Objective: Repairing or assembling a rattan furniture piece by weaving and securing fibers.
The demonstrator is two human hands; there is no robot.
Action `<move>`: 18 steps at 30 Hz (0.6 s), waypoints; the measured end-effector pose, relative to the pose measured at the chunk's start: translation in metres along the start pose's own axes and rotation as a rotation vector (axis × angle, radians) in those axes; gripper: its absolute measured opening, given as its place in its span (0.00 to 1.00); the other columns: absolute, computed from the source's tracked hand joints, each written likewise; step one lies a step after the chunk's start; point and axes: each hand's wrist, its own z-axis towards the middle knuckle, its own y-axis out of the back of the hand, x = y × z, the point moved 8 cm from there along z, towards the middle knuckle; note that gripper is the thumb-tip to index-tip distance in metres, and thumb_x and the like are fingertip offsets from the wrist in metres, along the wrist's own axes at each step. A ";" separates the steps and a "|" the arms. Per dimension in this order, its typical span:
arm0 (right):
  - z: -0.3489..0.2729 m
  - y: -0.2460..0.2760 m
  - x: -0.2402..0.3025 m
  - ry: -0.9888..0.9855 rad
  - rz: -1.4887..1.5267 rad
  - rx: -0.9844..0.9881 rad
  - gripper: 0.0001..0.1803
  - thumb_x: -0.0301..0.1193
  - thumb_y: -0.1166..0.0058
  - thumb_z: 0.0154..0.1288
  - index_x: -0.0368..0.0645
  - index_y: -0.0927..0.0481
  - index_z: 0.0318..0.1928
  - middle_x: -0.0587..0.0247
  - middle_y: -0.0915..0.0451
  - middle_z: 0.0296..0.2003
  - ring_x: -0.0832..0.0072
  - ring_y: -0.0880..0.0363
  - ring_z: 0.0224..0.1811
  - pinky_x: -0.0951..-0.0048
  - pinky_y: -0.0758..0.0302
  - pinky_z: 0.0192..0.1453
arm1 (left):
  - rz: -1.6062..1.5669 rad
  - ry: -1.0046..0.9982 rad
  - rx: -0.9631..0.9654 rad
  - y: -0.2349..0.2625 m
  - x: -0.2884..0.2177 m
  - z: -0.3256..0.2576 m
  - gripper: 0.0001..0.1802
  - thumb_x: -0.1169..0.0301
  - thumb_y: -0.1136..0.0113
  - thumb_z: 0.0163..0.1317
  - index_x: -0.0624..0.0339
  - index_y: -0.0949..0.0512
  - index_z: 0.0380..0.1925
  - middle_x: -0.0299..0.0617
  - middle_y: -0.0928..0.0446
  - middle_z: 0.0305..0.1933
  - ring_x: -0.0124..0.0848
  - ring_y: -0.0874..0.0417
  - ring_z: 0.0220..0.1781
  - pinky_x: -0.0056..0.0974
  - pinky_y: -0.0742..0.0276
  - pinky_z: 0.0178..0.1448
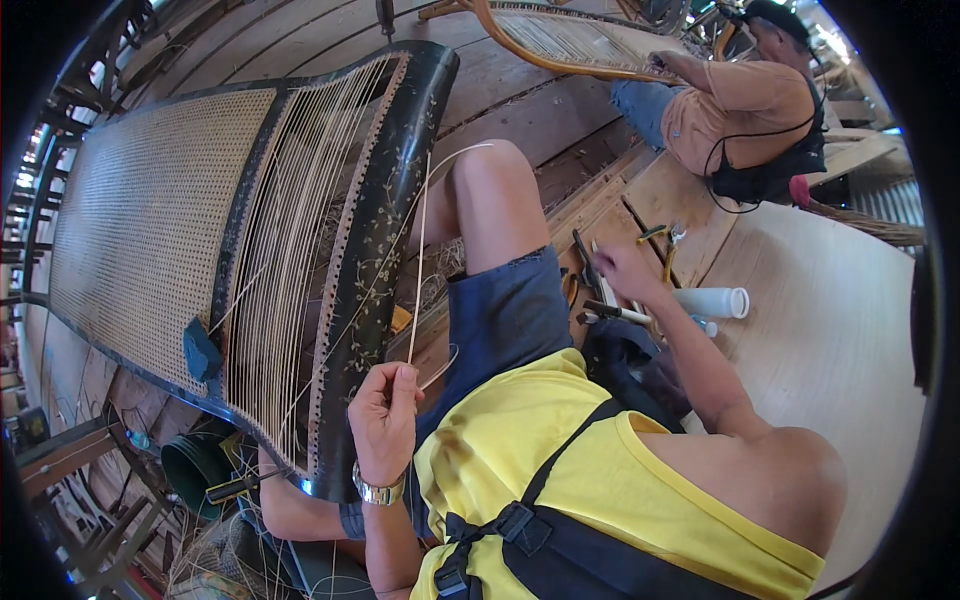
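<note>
My left hand (385,420) pinches a thin strand of cane (421,250), which rises from the fingers and arcs over toward my knee. That hand is beside the black frame (378,230) of a cane-woven seat, painted with a vine pattern and edged with holes. Many parallel strands (290,220) span the frame's near opening, while finished cane mesh (150,220) fills the far section. My right hand (625,272) is low among the tools to my right, its fingers curled together; whatever is in them is too small to make out. A dark-handled tool (588,258) lies by its fingertips.
A blue lump (202,350) rests on the mesh. Beside my right forearm lie a white bottle (712,302) and yellow-handled tools (652,234). At the upper right, another person (740,120) works on a wooden cane frame (560,45). A green bucket (195,470) stands lower left.
</note>
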 end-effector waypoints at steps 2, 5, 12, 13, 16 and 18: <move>0.010 0.034 0.068 -0.045 0.504 -0.122 0.14 0.36 0.50 0.74 0.41 0.18 0.48 0.61 0.16 0.35 0.72 0.18 0.34 0.70 0.22 0.41 | -0.005 -0.010 0.017 -0.007 -0.002 0.001 0.11 0.66 0.43 0.73 0.62 0.21 0.38 0.30 0.25 0.26 0.14 0.33 0.24 0.23 0.38 0.28; 0.033 0.028 0.161 0.103 0.992 -0.015 0.16 0.39 0.50 0.76 0.42 0.23 0.54 0.65 0.17 0.36 0.80 0.20 0.35 0.77 0.22 0.42 | -0.016 -0.016 0.036 -0.017 -0.004 0.001 0.11 0.65 0.44 0.74 0.62 0.21 0.38 0.30 0.24 0.26 0.14 0.33 0.24 0.23 0.38 0.28; 0.048 -0.013 0.245 -0.065 1.590 0.208 0.12 0.39 0.52 0.78 0.43 0.24 0.47 0.65 0.20 0.31 0.81 0.22 0.31 0.80 0.23 0.37 | -0.030 0.004 0.089 -0.037 0.001 -0.003 0.11 0.65 0.43 0.73 0.63 0.20 0.39 0.30 0.24 0.26 0.14 0.32 0.25 0.23 0.37 0.28; 0.052 -0.018 0.245 -0.064 1.587 0.218 0.12 0.39 0.52 0.78 0.43 0.24 0.47 0.65 0.20 0.31 0.81 0.22 0.31 0.80 0.23 0.37 | -0.035 0.006 0.089 -0.037 0.003 -0.004 0.11 0.66 0.43 0.73 0.63 0.20 0.39 0.30 0.24 0.27 0.14 0.32 0.25 0.23 0.37 0.29; 0.057 -0.025 0.263 0.128 1.529 0.348 0.11 0.37 0.52 0.78 0.43 0.23 0.46 0.67 0.22 0.28 0.84 0.25 0.27 0.82 0.28 0.29 | 0.030 -0.160 -0.041 -0.024 -0.008 0.003 0.13 0.68 0.41 0.72 0.66 0.23 0.49 0.33 0.22 0.33 0.16 0.29 0.27 0.24 0.33 0.31; 0.045 -0.031 0.280 0.292 1.138 0.415 0.09 0.35 0.51 0.77 0.42 0.23 0.45 0.70 0.22 0.27 0.85 0.28 0.24 0.82 0.32 0.25 | 0.065 -0.308 -0.189 -0.011 -0.037 0.007 0.21 0.69 0.39 0.70 0.69 0.28 0.58 0.37 0.21 0.38 0.18 0.27 0.29 0.26 0.29 0.33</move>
